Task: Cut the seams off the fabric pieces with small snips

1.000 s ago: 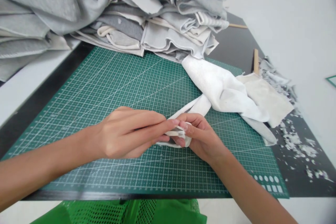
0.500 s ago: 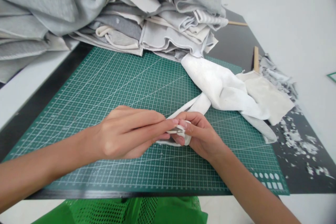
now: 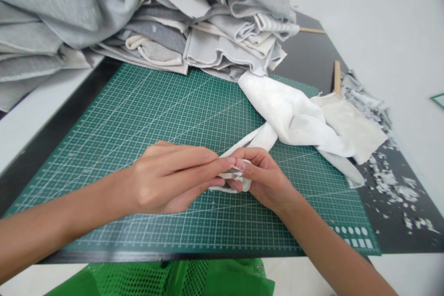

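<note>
A white piece of cloth (image 3: 291, 115) lies across the right half of the green cutting mat (image 3: 145, 111), and its narrow end runs down to my hands. My left hand (image 3: 169, 178) has its fingers pressed together, pinching that end of the cloth. My right hand (image 3: 263, 178) meets it from the right, fingers curled round the same folded end. The fingertips of both hands touch just above the mat's front middle. The part of the cloth inside the fingers is mostly hidden.
A tall heap of folded grey and cream fabric (image 3: 156, 14) fills the back and left. Cloth scraps and lint (image 3: 391, 180) litter the dark table at the right, near a wooden stick (image 3: 336, 77). A green mesh item (image 3: 166, 280) sits below the table's front edge.
Hardly anything differs: both hands stay pinched on the cloth's end, with only a slight shift of the view and fingers.
</note>
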A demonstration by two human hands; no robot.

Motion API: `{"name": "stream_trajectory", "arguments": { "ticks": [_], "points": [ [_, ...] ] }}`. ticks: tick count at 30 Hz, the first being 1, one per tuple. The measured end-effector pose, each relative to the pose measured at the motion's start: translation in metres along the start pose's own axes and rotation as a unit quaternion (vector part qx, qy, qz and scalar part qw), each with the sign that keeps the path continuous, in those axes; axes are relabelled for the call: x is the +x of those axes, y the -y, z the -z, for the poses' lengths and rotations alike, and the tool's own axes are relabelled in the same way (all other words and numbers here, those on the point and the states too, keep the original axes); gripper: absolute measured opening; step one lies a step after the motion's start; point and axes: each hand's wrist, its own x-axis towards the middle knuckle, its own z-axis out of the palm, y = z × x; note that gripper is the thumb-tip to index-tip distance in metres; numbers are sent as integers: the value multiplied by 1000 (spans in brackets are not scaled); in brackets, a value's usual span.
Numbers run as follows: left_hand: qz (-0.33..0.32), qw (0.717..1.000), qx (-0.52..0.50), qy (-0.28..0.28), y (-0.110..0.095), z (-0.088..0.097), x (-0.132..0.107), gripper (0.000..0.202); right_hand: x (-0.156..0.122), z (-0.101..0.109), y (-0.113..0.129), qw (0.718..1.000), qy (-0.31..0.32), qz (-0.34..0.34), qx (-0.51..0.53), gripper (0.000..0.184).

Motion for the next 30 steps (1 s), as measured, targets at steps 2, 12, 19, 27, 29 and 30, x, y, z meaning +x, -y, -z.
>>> {"name": "stream_trajectory", "arguments": {
  "ticks": [2, 12, 19, 27, 29, 30],
  "points": [
    [-2, 1000, -3, -5, 0, 0, 0, 25, 0, 0, 0, 1000, 3, 3, 3, 19],
    [-32, 999, -12, 27, 5, -2, -3, 42, 0, 2, -2, 1000, -4, 1, -9, 22],
    [-15, 1000, -12, -3, 1, 0, 3, 29, 0, 2, -2, 1000, 8, 15, -11, 20],
    [-17, 999, -2, 28, 2, -1, -3, 39, 1, 1, -1, 1000, 8, 11, -5, 20],
    [-14, 1000, 0, 18, 2, 0, -1, 33, 1, 2, -1, 1000, 10, 13, -7, 19],
    [-12, 1000, -2, 8, 2, 0, 0, 31, 1, 2, -2, 1000, 9, 12, -7, 19]
  ]
}}
